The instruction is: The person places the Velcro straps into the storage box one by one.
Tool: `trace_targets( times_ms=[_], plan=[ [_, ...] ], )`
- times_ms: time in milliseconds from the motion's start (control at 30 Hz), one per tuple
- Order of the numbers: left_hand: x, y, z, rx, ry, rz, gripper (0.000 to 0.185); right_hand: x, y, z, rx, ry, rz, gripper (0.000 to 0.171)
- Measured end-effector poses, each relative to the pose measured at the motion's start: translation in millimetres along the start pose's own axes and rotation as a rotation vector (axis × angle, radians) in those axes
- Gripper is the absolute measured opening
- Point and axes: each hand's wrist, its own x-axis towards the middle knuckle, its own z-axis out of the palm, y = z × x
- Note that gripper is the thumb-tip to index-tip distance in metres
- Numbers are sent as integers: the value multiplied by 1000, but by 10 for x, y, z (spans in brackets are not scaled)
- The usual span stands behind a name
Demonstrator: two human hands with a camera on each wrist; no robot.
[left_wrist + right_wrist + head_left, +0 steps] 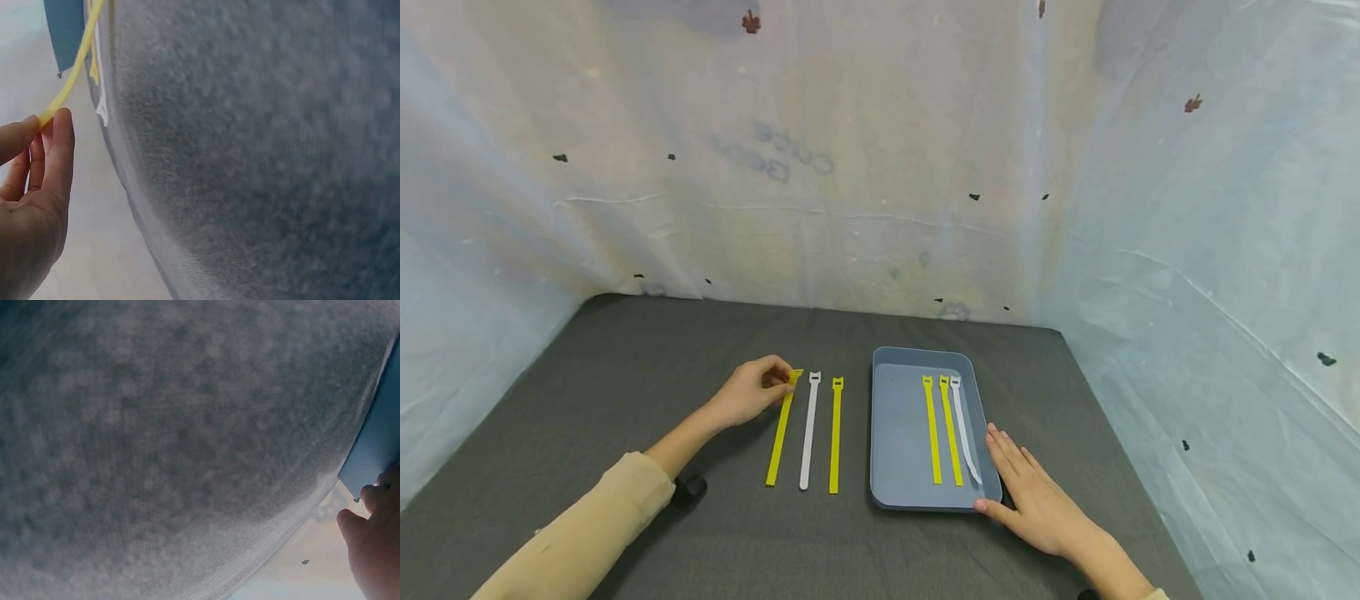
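Note:
My left hand (751,392) pinches the slotted top end of a yellow cable strap (779,442) between thumb and fingers. In the left wrist view this yellow strap (75,72) bends away from the fingertips. Just right of it on the table lie a white cable strap (808,433) and another yellow strap (836,437). A blue-grey tray (895,492) holds two yellow straps (932,433) and one white strap (964,429), side by side in its right half. My right hand (1037,500) rests at the tray's lower right corner, fingers straight along its side, thumb at the front rim.
A dark grey cloth (737,533) covers the table. Pale translucent sheeting (865,167) with small dark marks hangs behind and on both sides. Black bands show at the wrists, the left one (688,490) below the sleeve cuff.

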Motion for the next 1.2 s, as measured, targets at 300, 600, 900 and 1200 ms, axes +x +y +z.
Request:
trace_targets(
  times_ms=[300, 600, 900, 1200],
  plan=[
    [-91, 104, -47, -60, 22, -6, 22, 12, -12, 2, 9, -6, 6, 94],
    [-93, 231, -175, -108, 2, 8, 23, 11, 3, -4, 9, -5, 3, 94],
    [-76, 444, -173, -173, 4, 3, 22, -24, 10, -13, 23, -10, 9, 94],
    [23, 662, -16, -245, 9, 39, 24, -21, 19, -12, 19, -14, 24, 93]
  ],
)
